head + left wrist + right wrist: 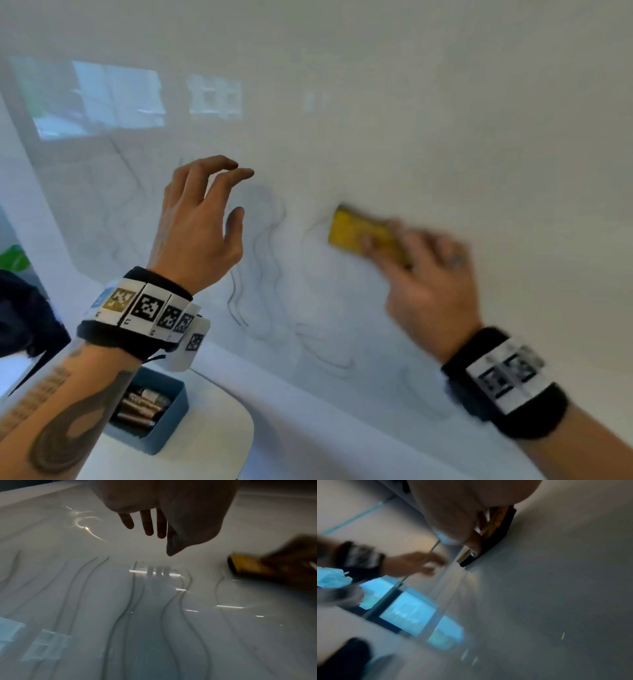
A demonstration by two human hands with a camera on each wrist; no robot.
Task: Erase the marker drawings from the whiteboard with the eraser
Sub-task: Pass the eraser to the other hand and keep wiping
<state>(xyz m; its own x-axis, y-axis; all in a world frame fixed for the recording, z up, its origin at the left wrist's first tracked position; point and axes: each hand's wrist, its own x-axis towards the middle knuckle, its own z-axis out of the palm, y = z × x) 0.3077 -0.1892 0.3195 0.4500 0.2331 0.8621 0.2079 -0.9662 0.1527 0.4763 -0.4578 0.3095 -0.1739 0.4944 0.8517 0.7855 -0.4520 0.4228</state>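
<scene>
Right hand [424,274] clamps the yellow eraser [359,233] flat on the whiteboard [445,120], wavy marker lines [270,246] just beyond its leading short end, left hand [198,222] empty.

Yellow eraser [359,233], white whiteboard [445,120]

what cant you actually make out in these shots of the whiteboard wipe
- Head view: the right hand and eraser are motion-blurred, so the fingers' exact grip is unclear.
- Head view: items in the blue box are partly hidden by the left forearm.
- Left wrist view: the left hand is a dark silhouette.
- Right wrist view: heavy blur; no marker lines show there.
</scene>
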